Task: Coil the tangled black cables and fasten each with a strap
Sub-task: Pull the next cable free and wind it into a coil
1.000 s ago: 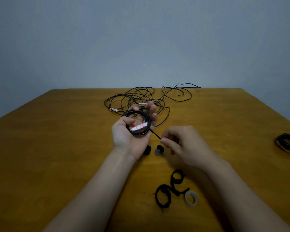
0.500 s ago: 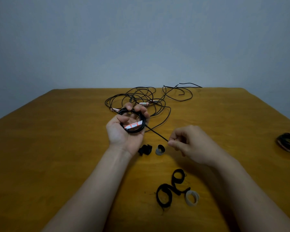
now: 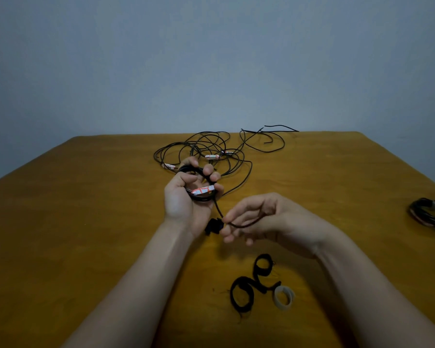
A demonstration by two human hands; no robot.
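My left hand [image 3: 186, 199] grips a small coil of black cable [image 3: 199, 195] with a white and orange label, held above the wooden table [image 3: 86, 222]. A loose strand runs down from the coil to my right hand [image 3: 259, 218], which pinches it between thumb and fingers; the strand loops through that hand. A tangle of black cables [image 3: 211, 149] with labelled ends lies behind the hands. Two black straps [image 3: 251, 280] and a grey strap [image 3: 284, 297], each rolled into a ring, lie in front. A small black strap [image 3: 212, 226] sits under the hands.
A finished, bound coil of cable [image 3: 430, 214] rests near the table's right edge. A plain grey wall rises behind the table's far edge.
My right hand has moved left, towards the left hand, and turned palm up, with the cable strand now looped through it. The grey strap roll under the hands is now hidden.
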